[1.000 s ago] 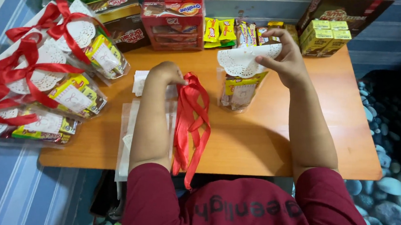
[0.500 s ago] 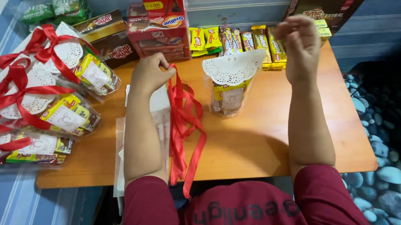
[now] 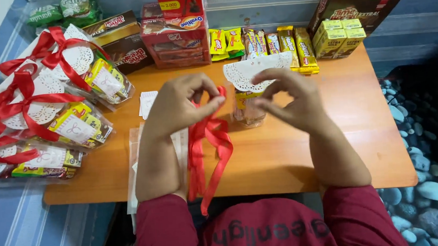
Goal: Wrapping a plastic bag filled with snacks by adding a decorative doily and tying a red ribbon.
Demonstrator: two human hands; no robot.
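Left hand (image 3: 180, 104) fingers pinched on red ribbon (image 3: 206, 148), right hand (image 3: 288, 98) fingers loosely curled, empty, beside it

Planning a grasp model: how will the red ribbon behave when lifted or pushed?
Probably floppy: the ribbon droops in loose loops from the left hand and spills off the table edge. Likely very light, since a fingertip pinch holds the bundle. Its sheen suggests it may slip, and a push would probably bunch it rather than slide it whole.
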